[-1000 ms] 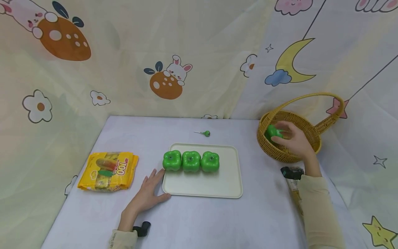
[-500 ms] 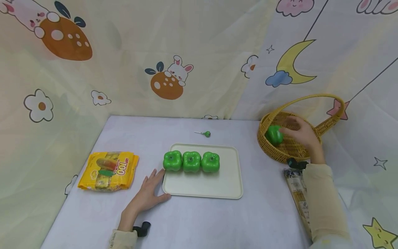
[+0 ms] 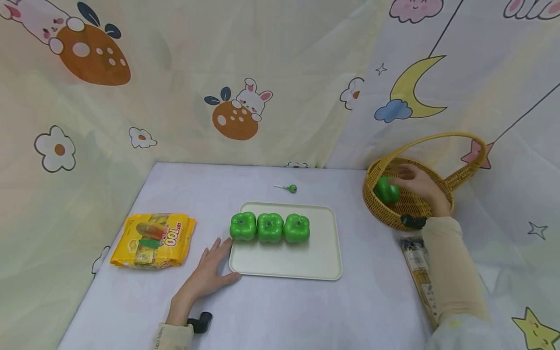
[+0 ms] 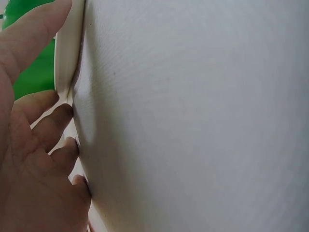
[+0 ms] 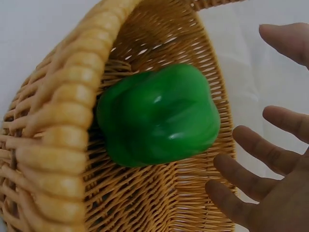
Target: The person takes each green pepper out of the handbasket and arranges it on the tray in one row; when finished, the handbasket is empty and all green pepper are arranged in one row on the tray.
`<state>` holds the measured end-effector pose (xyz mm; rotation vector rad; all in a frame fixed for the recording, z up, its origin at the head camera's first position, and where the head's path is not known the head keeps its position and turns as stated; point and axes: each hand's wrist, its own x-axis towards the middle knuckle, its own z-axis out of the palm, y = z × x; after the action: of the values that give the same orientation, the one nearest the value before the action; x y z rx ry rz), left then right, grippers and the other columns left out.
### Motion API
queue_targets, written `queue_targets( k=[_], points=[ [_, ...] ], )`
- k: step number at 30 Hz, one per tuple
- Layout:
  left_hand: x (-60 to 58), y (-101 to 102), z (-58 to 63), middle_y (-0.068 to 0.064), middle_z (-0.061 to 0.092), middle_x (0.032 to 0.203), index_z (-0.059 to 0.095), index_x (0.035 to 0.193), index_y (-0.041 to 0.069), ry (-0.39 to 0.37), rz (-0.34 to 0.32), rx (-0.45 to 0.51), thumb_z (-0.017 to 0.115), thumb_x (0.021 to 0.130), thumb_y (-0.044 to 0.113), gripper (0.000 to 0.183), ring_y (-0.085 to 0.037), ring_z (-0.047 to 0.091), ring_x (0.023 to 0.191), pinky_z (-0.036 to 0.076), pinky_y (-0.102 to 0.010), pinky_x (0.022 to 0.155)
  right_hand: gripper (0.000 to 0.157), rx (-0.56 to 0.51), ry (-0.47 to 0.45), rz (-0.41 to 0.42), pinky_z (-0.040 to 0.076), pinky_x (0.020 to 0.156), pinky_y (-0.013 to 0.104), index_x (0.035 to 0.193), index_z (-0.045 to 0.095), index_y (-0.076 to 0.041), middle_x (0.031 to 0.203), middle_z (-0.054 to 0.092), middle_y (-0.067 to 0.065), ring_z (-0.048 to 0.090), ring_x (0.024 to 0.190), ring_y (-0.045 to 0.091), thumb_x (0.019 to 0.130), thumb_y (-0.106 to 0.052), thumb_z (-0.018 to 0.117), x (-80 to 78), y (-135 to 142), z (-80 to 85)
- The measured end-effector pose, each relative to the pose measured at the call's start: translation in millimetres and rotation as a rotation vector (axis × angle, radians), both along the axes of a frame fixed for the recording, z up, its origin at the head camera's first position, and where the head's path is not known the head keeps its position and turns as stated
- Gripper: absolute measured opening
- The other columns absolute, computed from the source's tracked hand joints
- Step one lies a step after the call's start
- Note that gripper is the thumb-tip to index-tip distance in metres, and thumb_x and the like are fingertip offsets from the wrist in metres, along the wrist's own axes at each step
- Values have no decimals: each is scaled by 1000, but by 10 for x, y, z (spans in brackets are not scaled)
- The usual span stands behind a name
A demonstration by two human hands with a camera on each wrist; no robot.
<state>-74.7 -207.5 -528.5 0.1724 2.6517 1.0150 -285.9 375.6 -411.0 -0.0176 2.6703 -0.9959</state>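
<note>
A green bell pepper point(image 3: 387, 190) lies in the wicker basket point(image 3: 376, 209) at the back right. Over the basket, just right of the pepper, is my right hand point(image 3: 422, 187). The right wrist view shows its fingers point(image 5: 256, 150) spread and apart from the pepper point(image 5: 159, 116). Three more green bell peppers point(image 3: 270, 227) stand in a row along the upper left of a cream tray point(image 3: 284, 260). My left hand point(image 3: 209, 272) rests at the tray's left edge with fingers spread. In the left wrist view its fingertips point(image 4: 63, 113) touch the tray rim point(image 4: 67, 53).
A yellow snack packet point(image 3: 153, 241) lies on the left of the white table. A small green item with a white stick point(image 3: 288, 188) lies behind the tray. A long clear packet point(image 3: 421, 277) lies beside the right forearm. The basket's handle point(image 3: 437, 136) arches above it.
A second ago my right hand's fingers lay over the pepper in the basket. They drew away to the right, then came slightly back left. My left hand has stayed put.
</note>
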Motion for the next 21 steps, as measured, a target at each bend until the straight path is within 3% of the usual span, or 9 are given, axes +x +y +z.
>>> queue_targets(
  k=[10, 21],
  points=[
    [0, 3, 2, -7, 23, 169, 21, 162, 22, -13, 9, 2, 79, 82, 45, 102, -36, 6, 159, -1, -63, 128, 93, 31, -15, 37, 33, 112, 72, 160, 19, -6, 159, 29, 30, 32, 143, 51, 93, -52, 65, -103, -61, -1],
    [-1, 0, 3, -6, 22, 169, 21, 162, 22, -18, 6, 5, 79, 82, 46, 102, -36, 5, 159, -1, -63, 128, 88, 101, -18, 180, 34, 112, 72, 156, 22, 4, 157, 29, 34, 31, 142, 55, 95, -41, 67, -226, -93, -170]
  ],
)
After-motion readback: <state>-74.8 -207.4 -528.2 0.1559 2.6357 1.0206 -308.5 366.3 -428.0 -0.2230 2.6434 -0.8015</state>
